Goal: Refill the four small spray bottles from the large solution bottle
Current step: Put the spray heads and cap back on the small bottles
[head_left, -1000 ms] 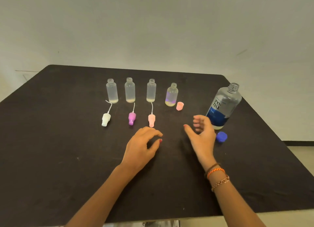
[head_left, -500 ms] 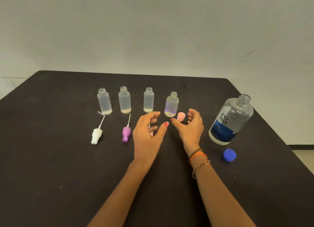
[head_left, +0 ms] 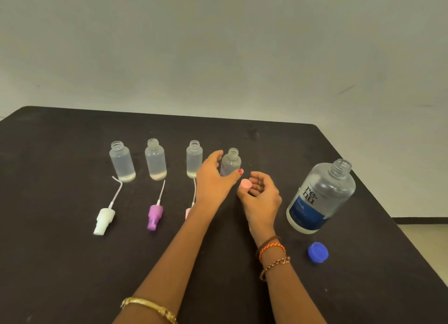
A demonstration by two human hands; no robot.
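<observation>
1. Both hands have advanced to the fourth small bottle since half a second ago.
2. Table (head_left: 72, 263): large solution bottle (head_left: 320, 197) uncapped, right of right-hand fingers.
3. Left hand (head_left: 213, 180) fingers curl around fourth small bottle (head_left: 231, 161).
4. Right hand (head_left: 261, 200) fingers pinch pink cap (head_left: 245, 184), just beside that bottle.

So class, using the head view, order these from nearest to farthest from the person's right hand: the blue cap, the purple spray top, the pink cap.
From the right hand:
1. pink cap, at its fingertips
2. blue cap, nearer the camera, rightward
3. purple spray top, far left
</observation>
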